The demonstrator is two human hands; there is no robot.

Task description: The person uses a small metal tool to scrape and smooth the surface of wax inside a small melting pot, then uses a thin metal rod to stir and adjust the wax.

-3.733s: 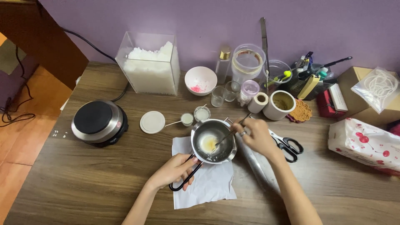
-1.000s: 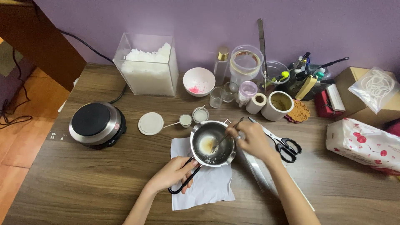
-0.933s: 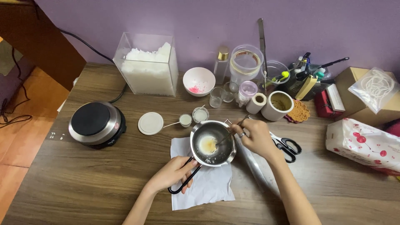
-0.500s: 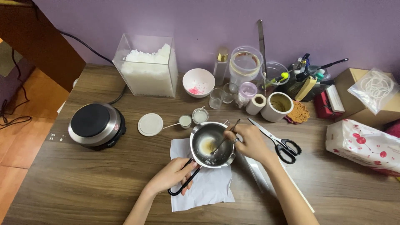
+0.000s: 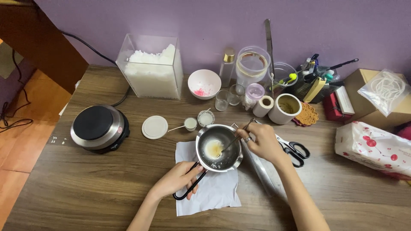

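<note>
A small steel melting pot (image 5: 219, 148) stands on a white paper towel (image 5: 209, 188) in the middle of the wooden table. A pale yellow half-melted lump lies at its bottom. My left hand (image 5: 177, 179) grips the pot's black wire handle (image 5: 190, 186) at the lower left. My right hand (image 5: 261, 141) is at the pot's right rim and holds a thin stick (image 5: 233, 139) whose tip reaches into the lump.
A round hot plate (image 5: 97, 127) sits at left. Behind the pot are a clear box of white flakes (image 5: 152, 68), a white lid (image 5: 154, 127), two tiny cups (image 5: 198, 121), a white bowl (image 5: 204, 84), jars and glasses. Scissors (image 5: 293, 149) and a printed pack (image 5: 373, 147) lie right.
The stick's tip has shifted about inside the pot in small stirring moves with my right hand. My left hand has stayed on the handle and the pot has barely moved.
</note>
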